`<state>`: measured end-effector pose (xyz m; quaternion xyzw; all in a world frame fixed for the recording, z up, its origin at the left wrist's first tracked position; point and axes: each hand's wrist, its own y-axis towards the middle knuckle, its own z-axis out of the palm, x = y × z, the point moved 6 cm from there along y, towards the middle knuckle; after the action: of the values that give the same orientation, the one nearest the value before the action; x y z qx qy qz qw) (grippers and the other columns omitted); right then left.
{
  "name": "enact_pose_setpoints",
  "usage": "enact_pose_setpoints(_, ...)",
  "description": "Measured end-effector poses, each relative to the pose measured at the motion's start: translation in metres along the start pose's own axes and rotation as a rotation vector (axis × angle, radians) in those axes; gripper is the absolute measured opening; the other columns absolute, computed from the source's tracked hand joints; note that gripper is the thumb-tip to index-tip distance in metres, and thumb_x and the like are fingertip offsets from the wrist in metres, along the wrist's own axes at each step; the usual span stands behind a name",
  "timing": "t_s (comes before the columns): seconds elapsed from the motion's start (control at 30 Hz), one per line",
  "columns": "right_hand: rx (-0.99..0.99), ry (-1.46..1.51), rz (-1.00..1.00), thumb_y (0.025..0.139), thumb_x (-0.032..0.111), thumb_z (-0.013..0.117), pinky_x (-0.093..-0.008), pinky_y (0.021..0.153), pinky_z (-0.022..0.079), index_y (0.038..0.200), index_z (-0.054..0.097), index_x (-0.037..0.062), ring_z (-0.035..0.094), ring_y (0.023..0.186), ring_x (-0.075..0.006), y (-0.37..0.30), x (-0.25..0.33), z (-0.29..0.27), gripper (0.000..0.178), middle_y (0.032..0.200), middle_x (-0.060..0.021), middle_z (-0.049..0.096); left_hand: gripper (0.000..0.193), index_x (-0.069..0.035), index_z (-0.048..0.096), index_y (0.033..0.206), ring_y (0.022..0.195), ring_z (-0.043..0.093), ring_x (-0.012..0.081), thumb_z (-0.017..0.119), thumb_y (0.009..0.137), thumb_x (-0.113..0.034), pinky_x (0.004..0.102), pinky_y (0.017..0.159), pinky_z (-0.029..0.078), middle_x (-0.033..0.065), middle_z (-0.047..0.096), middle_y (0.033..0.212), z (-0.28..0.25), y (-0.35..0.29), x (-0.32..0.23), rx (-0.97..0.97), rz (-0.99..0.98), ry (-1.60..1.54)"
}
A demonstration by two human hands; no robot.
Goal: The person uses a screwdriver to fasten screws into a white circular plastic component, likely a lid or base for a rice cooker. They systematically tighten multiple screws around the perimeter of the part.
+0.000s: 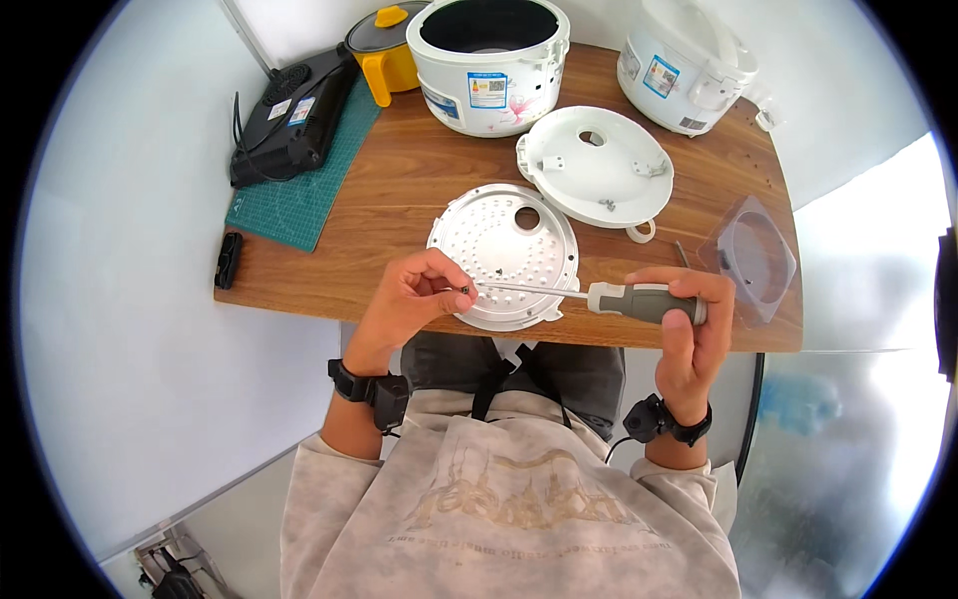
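Observation:
My right hand point(701, 324) is wrapped round the grey and white handle of a screwdriver point(634, 300). Its shaft points left, with the tip close to the fingers of my left hand point(417, 298). Those fingers pinch a small dark screw point(465, 291) beside the tip; whether the two touch I cannot tell. Beneath both lies a round silvery inner lid plate point(469, 228), dimpled and with one large hole. Another small dark screw point(499, 272) seems to rest on it. Just behind and to the right, a white rice cooker lid shell point(564, 190) lies with its inside up, holding several small screws point(608, 205).
A white rice cooker body point(449, 90) stands open at the back, a second white cooker point(689, 70) at back right. Left are a yellow pot point(399, 70), a black appliance point(294, 125) and a green cutting mat point(289, 215). A clear plastic tray point(783, 268) sits at right.

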<state>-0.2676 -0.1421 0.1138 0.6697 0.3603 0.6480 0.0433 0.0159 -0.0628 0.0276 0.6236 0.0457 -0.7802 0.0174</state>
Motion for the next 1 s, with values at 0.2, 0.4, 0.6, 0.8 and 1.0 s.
enact_pose_setpoints(0.2, 0.032, 0.041, -0.119, 0.097, 0.005, 0.048, -0.0348, 0.087, 0.054, 0.111, 0.044, 0.0011, 0.069, 0.097, -0.0275, -0.002, 0.008, 0.001, 0.015, 0.115, -0.0289, 0.067, 0.022, -0.004, 0.064, 0.094, 0.084, 0.07, 0.0156, 0.079, 0.082, 0.007, 0.0295, 0.077, 0.058, 0.0083, 0.07, 0.091, 0.003, -0.002, -0.002, -0.003, 0.01, -0.055)
enact_pose_setpoints(0.4, 0.096, 0.072, -0.16, 0.098, 0.009, 0.05, -0.0371, 0.082, 0.057, 0.11, 0.043, 0.0013, 0.07, 0.098, -0.0296, -0.004, 0.014, 0.003, 0.016, 0.115, -0.0309, 0.065, 0.02, -0.003, 0.065, 0.095, 0.085, 0.07, 0.0153, 0.08, 0.084, 0.002, 0.0297, 0.077, 0.061, 0.0076, 0.07, 0.092, 0.005, -0.003, 0.0, -0.006, 0.004, -0.083)
enact_pose_setpoints(0.6, 0.11, 0.089, -0.169, 0.099, 0.011, 0.051, -0.0379, 0.084, 0.058, 0.11, 0.043, 0.0019, 0.07, 0.1, -0.0311, -0.007, 0.016, 0.002, 0.017, 0.116, -0.0308, 0.065, 0.02, -0.001, 0.068, 0.1, 0.085, 0.073, 0.0176, 0.08, 0.084, 0.0, 0.0304, 0.076, 0.063, 0.0089, 0.071, 0.094, 0.005, -0.005, 0.0, -0.009, -0.011, -0.074)
enact_pose_setpoints(0.8, 0.121, 0.09, -0.168, 0.097, 0.008, 0.05, -0.0391, 0.084, 0.058, 0.111, 0.044, 0.0019, 0.071, 0.099, -0.0323, -0.006, 0.018, 0.004, 0.017, 0.115, -0.0297, 0.065, 0.019, 0.002, 0.072, 0.102, 0.091, 0.072, 0.0165, 0.078, 0.085, 0.005, 0.0279, 0.083, 0.06, 0.0104, 0.074, 0.099, 0.003, -0.006, 0.004, 0.037, -0.025, -0.152)
enact_pose_setpoints(1.0, 0.162, 0.015, -0.207, 0.093, 0.004, 0.05, -0.04, 0.083, 0.059, 0.11, 0.046, 0.0019, 0.072, 0.098, -0.033, -0.004, 0.021, 0.005, 0.018, 0.116, -0.0295, 0.066, 0.019, 0.001, 0.073, 0.1, 0.091, 0.072, 0.0155, 0.08, 0.083, 0.005, 0.0272, 0.084, 0.06, 0.0098, 0.074, 0.097, 0.002, -0.007, 0.004, -0.026, -0.045, -0.044)
